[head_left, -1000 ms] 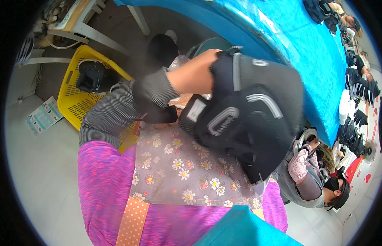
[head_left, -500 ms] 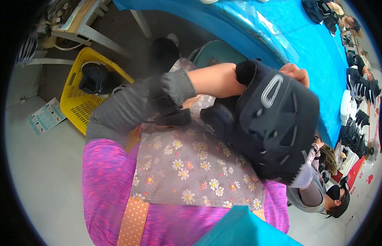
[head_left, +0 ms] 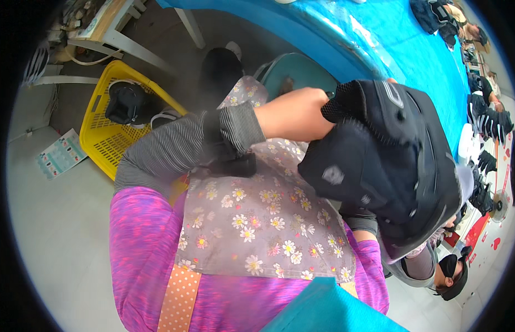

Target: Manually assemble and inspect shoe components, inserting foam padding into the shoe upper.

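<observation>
Close to me a large black fabric article (head_left: 390,149) is held up, tilted and partly blurred. It has mesh edges, a grey loop-shaped outline and small light marks; its exact kind cannot be made out. My left hand (head_left: 315,105) is closed on its upper left edge, the fingertips hidden behind the fabric. Behind the article reaches my right forearm (head_left: 365,224). Only a sliver of my right hand (head_left: 391,81) shows at the top edge, gripping there. A whitish edge (head_left: 465,180) sticks out at the article's right side.
A blue-covered table (head_left: 373,55) lies beyond my hands. At left stands a yellow basket (head_left: 94,124) holding black shoe-like items (head_left: 125,102). A teal stool (head_left: 302,74) is near the table. At right are a person (head_left: 429,268) and black items (head_left: 479,193).
The black article has turned and shifted right, showing another face. My left hand's knuckles now show more, while my right hand has slipped mostly out of sight behind it.
</observation>
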The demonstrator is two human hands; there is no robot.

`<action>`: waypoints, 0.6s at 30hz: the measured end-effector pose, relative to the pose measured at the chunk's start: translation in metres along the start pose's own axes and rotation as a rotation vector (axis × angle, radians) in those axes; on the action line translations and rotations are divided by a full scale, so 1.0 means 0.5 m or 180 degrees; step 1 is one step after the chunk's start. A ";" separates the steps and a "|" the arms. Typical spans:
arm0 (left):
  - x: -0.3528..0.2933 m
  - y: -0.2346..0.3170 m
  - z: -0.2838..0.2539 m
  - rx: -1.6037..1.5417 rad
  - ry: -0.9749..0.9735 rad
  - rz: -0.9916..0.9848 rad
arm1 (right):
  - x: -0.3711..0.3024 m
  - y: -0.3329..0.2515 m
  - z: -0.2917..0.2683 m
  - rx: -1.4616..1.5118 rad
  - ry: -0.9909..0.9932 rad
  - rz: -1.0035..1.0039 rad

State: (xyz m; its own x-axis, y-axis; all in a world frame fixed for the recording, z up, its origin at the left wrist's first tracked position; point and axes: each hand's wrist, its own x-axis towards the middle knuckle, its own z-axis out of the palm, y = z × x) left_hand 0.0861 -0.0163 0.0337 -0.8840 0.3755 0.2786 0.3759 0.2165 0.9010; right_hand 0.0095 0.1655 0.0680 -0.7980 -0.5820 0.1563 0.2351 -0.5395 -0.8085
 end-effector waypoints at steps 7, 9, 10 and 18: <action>0.032 0.125 -0.041 0.0215 -0.0578 -0.0227 | 0.028 0.104 -0.038 0.1086 -0.0782 0.0552; 0.030 0.120 -0.059 0.0189 -0.0692 -0.0263 | 0.020 0.115 -0.030 0.1481 -0.0942 0.0862; 0.030 0.129 -0.078 -0.0269 -0.1005 -0.0821 | -0.002 0.114 -0.011 0.0915 0.0275 0.0604; 0.022 0.115 -0.083 -0.0252 -0.0600 -0.0704 | -0.012 -0.031 -0.011 -0.0604 0.0358 -0.0117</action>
State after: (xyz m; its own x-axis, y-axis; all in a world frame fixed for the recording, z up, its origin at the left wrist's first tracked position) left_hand 0.0864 -0.0373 0.1023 -0.8719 0.4894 0.0126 0.1505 0.2435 0.9581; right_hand 0.0078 0.1809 0.0765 -0.8635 -0.4867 0.1319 0.1046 -0.4287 -0.8974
